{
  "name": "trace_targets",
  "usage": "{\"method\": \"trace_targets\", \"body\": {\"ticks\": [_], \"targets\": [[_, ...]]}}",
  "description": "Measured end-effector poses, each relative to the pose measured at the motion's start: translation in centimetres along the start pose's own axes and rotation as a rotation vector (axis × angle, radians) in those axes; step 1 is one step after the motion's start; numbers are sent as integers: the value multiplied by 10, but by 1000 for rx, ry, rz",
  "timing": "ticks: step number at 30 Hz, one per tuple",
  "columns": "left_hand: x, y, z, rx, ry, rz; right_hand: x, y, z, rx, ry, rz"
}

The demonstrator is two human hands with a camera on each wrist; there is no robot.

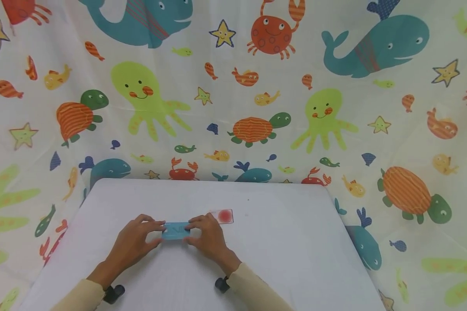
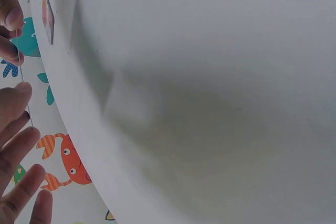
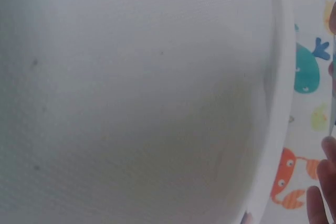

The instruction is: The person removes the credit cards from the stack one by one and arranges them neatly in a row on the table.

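A small, thin blue card (image 1: 175, 231) with a darker mark on its face is held up between both hands, above the white table. My left hand (image 1: 134, 239) pinches its left end between thumb and fingers. At the other end, my right hand (image 1: 209, 235) pinches it the same way. Seen from the left wrist, the card (image 2: 22, 74) is edge-on, a mere line between the fingertips. A white card with a red disc (image 1: 225, 216) lies on the table just beyond the right hand, which partly covers it.
The white table (image 1: 295, 250) has rounded far corners. Behind it hangs a cloth (image 1: 225, 164) printed with sea animals, which also runs down both sides. A dark wrist device (image 1: 114, 294) sits at the left sleeve, another (image 1: 222, 284) at the right.
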State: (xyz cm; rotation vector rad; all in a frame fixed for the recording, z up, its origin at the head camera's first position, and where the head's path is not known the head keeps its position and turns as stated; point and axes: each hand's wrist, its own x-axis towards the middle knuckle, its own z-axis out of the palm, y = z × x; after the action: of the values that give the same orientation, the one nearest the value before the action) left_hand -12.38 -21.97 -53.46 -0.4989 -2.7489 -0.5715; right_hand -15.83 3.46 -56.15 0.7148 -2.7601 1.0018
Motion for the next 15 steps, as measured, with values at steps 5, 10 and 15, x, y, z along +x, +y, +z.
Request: {"method": "trace_targets", "body": {"ticks": [5,10,15], "targets": [[-5,0,-3,-3,-28,-28,-2,-4,5,-18,-8,2],[-8,-4,-1,-7,-27,-44,-2,-3,7,-20,1,-20],[-10,-5,2,-22,-29,-54,-2,-3,8,-31,-17,-19]]}}
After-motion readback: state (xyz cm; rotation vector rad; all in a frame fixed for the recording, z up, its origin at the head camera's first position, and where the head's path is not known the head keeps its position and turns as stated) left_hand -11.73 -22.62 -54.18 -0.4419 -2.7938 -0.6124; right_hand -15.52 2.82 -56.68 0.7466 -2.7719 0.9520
